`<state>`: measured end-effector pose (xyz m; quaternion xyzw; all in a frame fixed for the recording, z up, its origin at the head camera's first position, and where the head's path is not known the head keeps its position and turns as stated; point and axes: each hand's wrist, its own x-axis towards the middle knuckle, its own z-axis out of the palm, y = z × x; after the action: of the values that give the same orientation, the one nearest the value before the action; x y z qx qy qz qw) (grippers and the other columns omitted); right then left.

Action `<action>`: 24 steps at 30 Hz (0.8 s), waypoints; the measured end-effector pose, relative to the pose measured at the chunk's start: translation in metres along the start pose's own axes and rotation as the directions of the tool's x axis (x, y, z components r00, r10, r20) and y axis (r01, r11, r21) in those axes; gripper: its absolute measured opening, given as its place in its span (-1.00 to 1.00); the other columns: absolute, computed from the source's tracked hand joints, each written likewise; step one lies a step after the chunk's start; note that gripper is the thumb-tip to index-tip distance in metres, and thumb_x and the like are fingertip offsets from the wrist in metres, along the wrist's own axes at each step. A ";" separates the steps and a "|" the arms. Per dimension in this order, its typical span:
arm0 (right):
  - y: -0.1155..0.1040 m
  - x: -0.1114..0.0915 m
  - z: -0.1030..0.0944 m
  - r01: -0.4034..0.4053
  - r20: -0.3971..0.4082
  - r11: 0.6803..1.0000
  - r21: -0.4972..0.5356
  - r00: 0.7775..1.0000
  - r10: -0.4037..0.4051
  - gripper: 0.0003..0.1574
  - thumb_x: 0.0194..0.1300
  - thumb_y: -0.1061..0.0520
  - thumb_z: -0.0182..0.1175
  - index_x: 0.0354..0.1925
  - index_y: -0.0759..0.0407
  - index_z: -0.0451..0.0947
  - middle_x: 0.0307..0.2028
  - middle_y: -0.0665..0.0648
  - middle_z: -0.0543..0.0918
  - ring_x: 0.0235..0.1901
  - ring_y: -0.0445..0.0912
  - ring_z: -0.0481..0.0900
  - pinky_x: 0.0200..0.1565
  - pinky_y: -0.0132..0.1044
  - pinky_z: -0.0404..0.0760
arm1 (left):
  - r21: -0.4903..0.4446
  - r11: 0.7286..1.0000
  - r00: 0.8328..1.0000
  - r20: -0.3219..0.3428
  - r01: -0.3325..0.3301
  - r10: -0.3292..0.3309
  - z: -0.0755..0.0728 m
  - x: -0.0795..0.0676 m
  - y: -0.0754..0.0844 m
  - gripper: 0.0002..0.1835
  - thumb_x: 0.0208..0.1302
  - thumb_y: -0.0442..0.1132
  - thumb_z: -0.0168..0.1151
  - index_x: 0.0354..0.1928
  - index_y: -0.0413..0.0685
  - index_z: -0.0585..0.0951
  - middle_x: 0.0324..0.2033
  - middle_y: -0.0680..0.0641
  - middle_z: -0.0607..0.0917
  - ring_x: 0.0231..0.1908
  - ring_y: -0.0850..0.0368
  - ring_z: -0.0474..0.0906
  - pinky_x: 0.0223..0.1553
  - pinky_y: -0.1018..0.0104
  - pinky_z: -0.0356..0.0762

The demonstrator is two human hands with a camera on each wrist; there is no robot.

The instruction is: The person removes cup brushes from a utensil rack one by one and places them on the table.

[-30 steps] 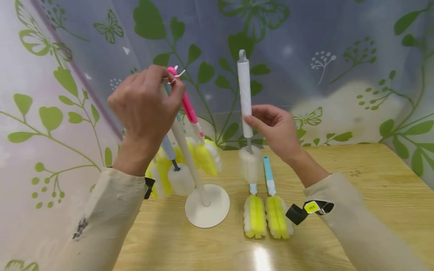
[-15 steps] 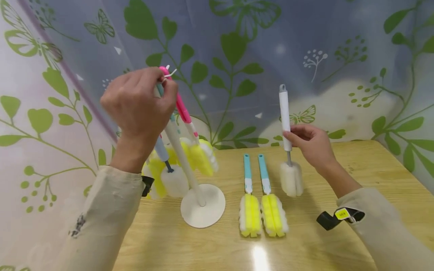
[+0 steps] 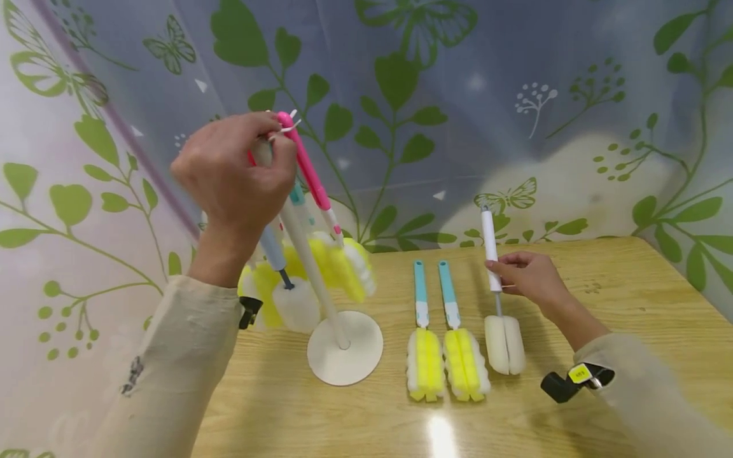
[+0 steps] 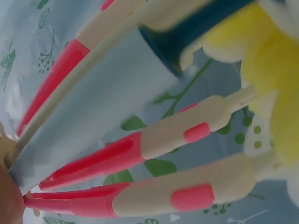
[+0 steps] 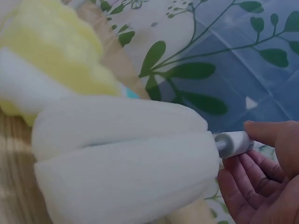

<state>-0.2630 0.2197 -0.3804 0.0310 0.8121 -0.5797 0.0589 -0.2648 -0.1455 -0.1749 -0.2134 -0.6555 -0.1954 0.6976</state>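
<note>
My left hand (image 3: pixel 235 168) grips the top of a white stand (image 3: pixel 309 254), its hooks showing past the fingers. From it hang several bottle brushes, among them a pink-handled one (image 3: pixel 309 172) with a yellow-and-white sponge and a pale-blue-handled one (image 3: pixel 296 305) with a white sponge. In the left wrist view, pink-and-white handles (image 4: pixel 163 200) fan out beside the pale blue handle (image 4: pixel 103 107). Farther right, my right hand (image 3: pixel 535 280) pinches the white handle of a white sponge brush (image 3: pixel 505 346) between thumb and fingers. Its split sponge (image 5: pixel 131 172) fills much of the right wrist view, pointing down toward the table.
Two teal-handled brushes (image 3: pixel 426 362) with yellow-and-white sponges lie side by side on the wooden table (image 3: pixel 378 420), between the stand's round base (image 3: pixel 346 362) and the white brush. A leaf-patterned curtain (image 3: pixel 355 57) hangs behind the table and along its left.
My right hand has carried the white sponge brush from beside the stand to the right, then lowered it beside the two teal-handled brushes. The left hand stays on the stand while the hanging brushes shift slightly.
</note>
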 end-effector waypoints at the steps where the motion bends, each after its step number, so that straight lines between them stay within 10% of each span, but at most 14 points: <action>1: 0.004 0.000 0.000 -0.016 0.014 1.000 -0.004 1.000 0.016 -0.22 0.25 -0.18 0.21 0.13 0.44 0.37 -0.13 0.21 0.59 -0.28 -0.16 0.64 -0.10 -0.09 0.60 | -0.015 1.000 1.000 -0.006 0.000 0.000 0.000 0.000 0.000 -0.71 -0.07 -0.25 0.00 -0.57 -0.10 0.73 -0.63 -0.02 0.69 -0.79 0.00 0.32 -0.64 0.20 -0.04; 24: 0.053 0.014 0.017 -0.125 0.128 0.987 -0.098 0.982 0.137 -0.19 0.27 -0.03 0.23 0.17 0.62 0.30 -0.15 0.28 0.64 -0.29 -0.11 0.65 -0.25 -0.20 0.64 | -0.111 0.994 0.999 -0.040 0.004 -0.008 0.003 -0.001 -0.007 -0.71 -0.07 -0.26 -0.01 -0.63 -0.20 0.69 -0.52 0.00 0.74 -0.83 -0.03 0.32 -0.62 0.24 -0.12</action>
<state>-0.2694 0.2206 -0.4372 0.0425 0.8277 -0.5383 0.1529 -0.2712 -0.1498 -0.1759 -0.2457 -0.6301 -0.2379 0.6971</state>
